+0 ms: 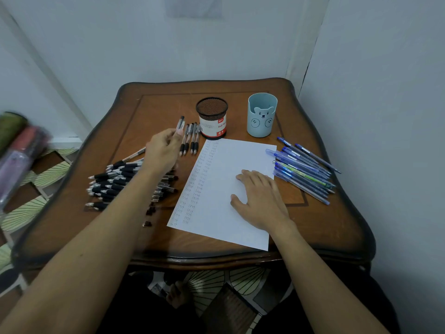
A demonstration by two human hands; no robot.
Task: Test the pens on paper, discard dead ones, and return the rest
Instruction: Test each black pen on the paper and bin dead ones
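left hand (161,150) pinches pen (180,123) above pile (120,182) | right hand (258,198) flat, fingers spread, on paper (216,189)

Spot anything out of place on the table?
Two small dark bits lie loose by the paper's left edge, near the black pen pile; too small to identify. The paper sits askew on the table.
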